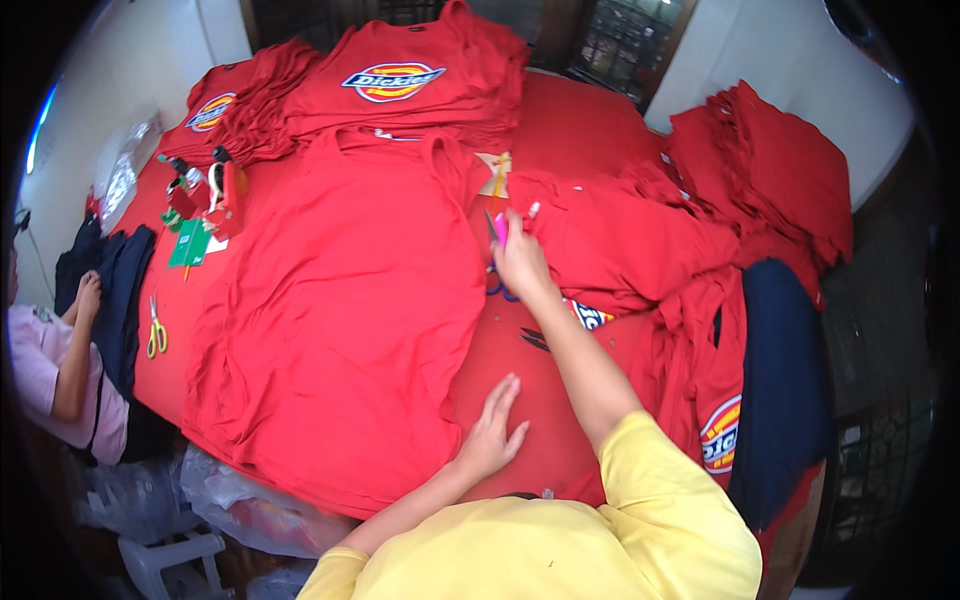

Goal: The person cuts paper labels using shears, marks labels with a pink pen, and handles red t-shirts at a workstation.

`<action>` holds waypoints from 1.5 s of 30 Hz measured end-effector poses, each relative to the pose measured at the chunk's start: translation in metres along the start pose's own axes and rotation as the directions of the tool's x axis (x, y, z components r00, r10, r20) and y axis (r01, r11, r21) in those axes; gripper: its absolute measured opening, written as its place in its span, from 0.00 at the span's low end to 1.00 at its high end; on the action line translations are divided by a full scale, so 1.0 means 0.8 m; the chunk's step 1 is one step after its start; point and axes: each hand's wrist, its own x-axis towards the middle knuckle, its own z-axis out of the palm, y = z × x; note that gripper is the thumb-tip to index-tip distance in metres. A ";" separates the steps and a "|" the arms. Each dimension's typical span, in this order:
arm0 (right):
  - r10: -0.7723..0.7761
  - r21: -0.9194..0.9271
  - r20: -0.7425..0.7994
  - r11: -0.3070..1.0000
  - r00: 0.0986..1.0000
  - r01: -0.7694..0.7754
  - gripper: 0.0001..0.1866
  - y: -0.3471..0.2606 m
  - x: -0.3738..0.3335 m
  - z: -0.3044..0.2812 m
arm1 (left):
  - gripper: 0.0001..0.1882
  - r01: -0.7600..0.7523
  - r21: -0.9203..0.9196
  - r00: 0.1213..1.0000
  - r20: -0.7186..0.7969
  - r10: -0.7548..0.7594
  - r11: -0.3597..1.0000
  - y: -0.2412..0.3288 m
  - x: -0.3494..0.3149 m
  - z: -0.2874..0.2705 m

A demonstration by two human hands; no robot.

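My right arm reaches forward over the red-covered table, and my right hand (522, 258) is closed round a pink tool (501, 228) with a dark narrow part beside it; its exact kind is unclear. Just below that hand lie blue-handled scissors (497, 287), partly hidden. My left hand (490, 432) is open, fingers stretched, low over the table by the edge of a spread red sleeveless shirt (350, 300). Between my arms lie black thread snips (536, 340). Right of my right hand is a heap of rumpled red shirts (630, 240).
Stacks of red shirts (420, 55) stand at the back, with folded red garments (770, 170) at the right. Dark blue cloth (785, 370) hangs over the right edge. Yellow scissors (156, 335) and a red tape dispenser (226, 200) lie left. A person (65, 375) handles dark cloth there.
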 end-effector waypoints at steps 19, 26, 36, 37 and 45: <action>0.092 0.191 -0.009 0.978 0.996 -0.089 0.45 0.001 0.142 0.090 | 0.16 -0.020 0.512 0.946 -0.269 0.183 0.859 0.073 -0.012 -0.105; -0.234 0.344 0.120 0.921 0.965 0.181 0.46 -0.047 0.193 0.160 | 0.29 0.502 0.696 0.862 -0.455 -0.225 0.514 -0.007 -0.075 -0.169; -0.084 0.002 0.099 0.996 0.992 0.084 0.46 -0.003 0.204 0.152 | 0.30 0.542 0.696 0.839 -0.473 -0.267 0.470 -0.008 -0.069 -0.164; -0.065 -0.001 0.100 0.998 0.993 0.066 0.46 -0.004 0.204 0.152 | 0.30 0.540 0.697 0.841 -0.472 -0.264 0.472 -0.008 -0.069 -0.164; -0.070 -0.063 0.034 0.995 0.997 0.072 0.46 0.009 0.216 0.155 | 0.29 0.555 0.683 0.830 -0.486 -0.272 0.475 0.000 -0.064 -0.169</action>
